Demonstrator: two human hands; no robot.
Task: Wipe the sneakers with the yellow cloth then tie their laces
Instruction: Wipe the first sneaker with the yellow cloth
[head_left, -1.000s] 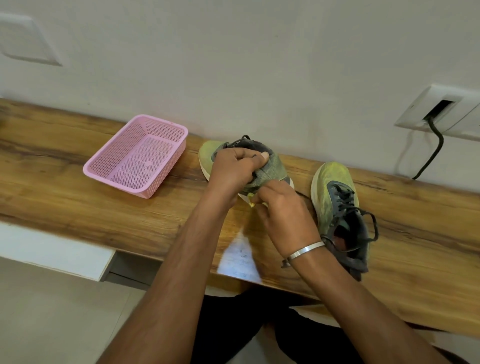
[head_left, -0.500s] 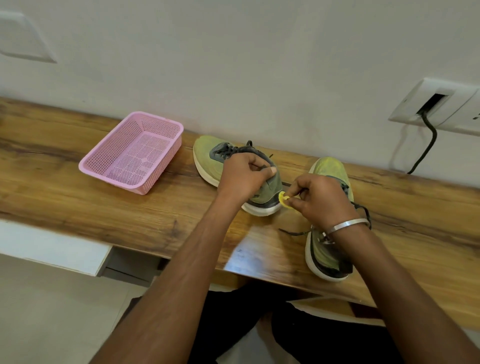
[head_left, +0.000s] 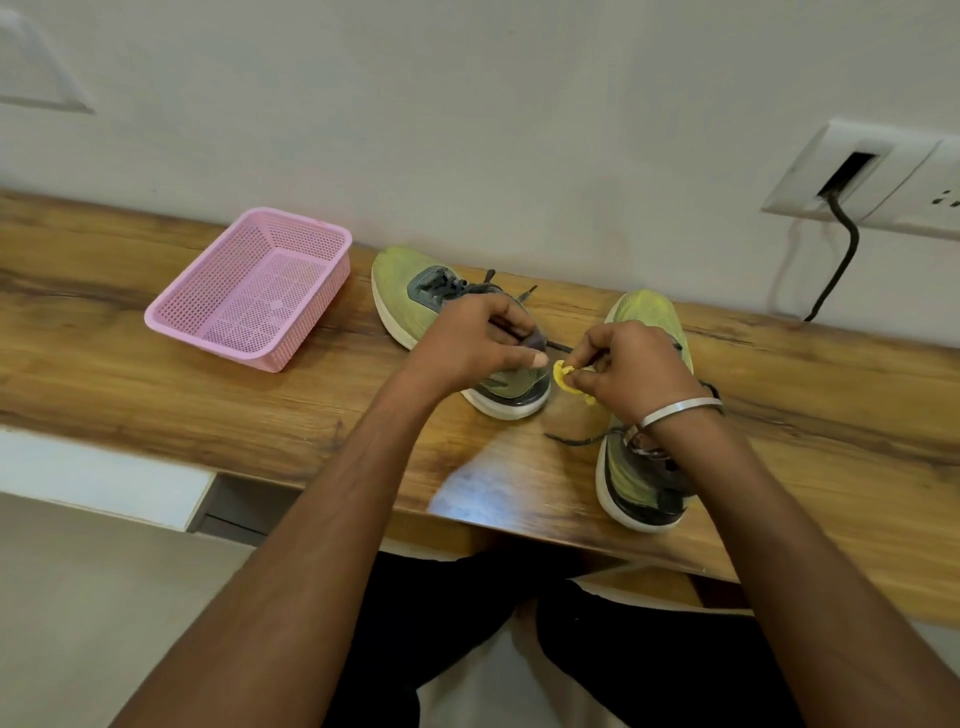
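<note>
Both sneakers (head_left: 410, 291) now rest flat; right hand (head_left: 628, 371) pinches yellow cloth (head_left: 563, 375).

bare forearms, a silver bangle (head_left: 675, 410) on the right wrist, black trousers (head_left: 441, 597).

free: bare shelf (head_left: 104, 374) left | blocked: pink basket (head_left: 249, 291), two sneakers (head_left: 410, 291)

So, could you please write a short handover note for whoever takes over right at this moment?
Left hand grips the heel of the left sneaker on the wooden shelf. Right hand pinches the bunched yellow cloth beside that heel. Right sneaker stands under the right wrist, one lace trailing loose. Pink basket sits left of the shoes.
Done: unclear how much wiping. Left: finish wiping, tie both laces.
</note>
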